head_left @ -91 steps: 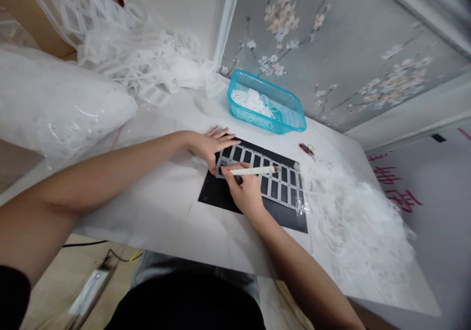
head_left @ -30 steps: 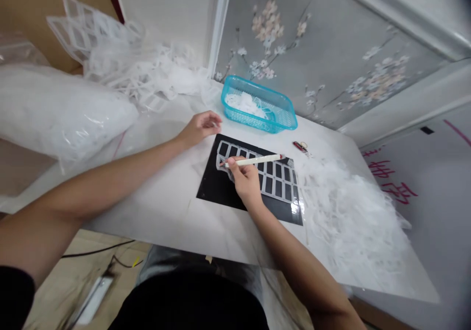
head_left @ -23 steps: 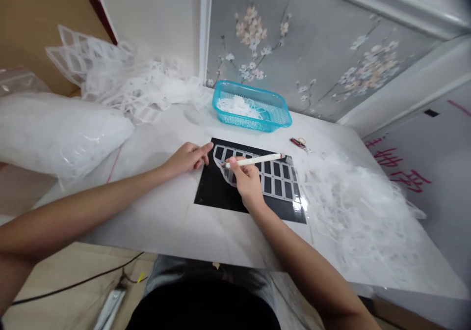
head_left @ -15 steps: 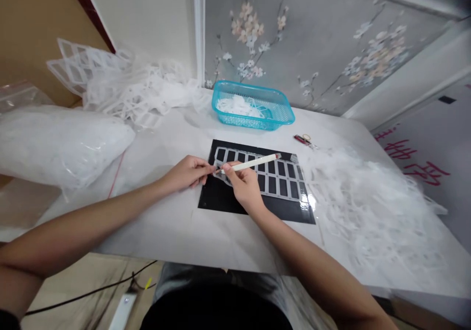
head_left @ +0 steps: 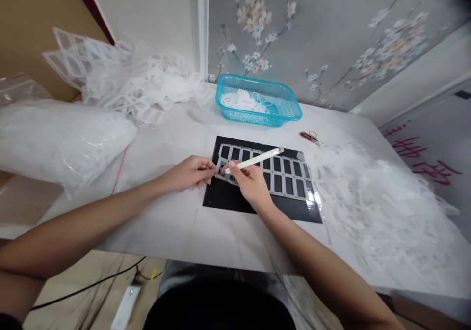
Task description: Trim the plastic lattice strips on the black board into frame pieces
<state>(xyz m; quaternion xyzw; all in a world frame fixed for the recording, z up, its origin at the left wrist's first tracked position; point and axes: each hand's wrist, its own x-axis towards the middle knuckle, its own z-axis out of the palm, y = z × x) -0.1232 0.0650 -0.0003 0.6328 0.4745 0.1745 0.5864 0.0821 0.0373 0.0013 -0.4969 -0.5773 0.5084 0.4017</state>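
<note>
A black mat (head_left: 230, 197) lies on the white table with a translucent frame sheet (head_left: 287, 193) of rectangular openings on it. My right hand (head_left: 252, 180) is closed around a white pen-like tool (head_left: 259, 158), whose tip points down-left at the sheet's left end. At that same end, my left hand (head_left: 195, 172) has its thumb and fingertips pinched together by the sheet's edge. Whatever lies between those fingertips is too small to make out.
Behind the mat stands a blue basket (head_left: 261, 119) with white pieces inside. A red-handled tool (head_left: 309, 136) lies right of it. Translucent frames (head_left: 386, 207) heap at the right, more (head_left: 140, 84) at the back left, near a filled plastic bag (head_left: 62, 138).
The whole view has shifted slightly, so the table things appear a little farther right. The sheet's left end now looks flatter on the mat. Both hands keep their grips.
</note>
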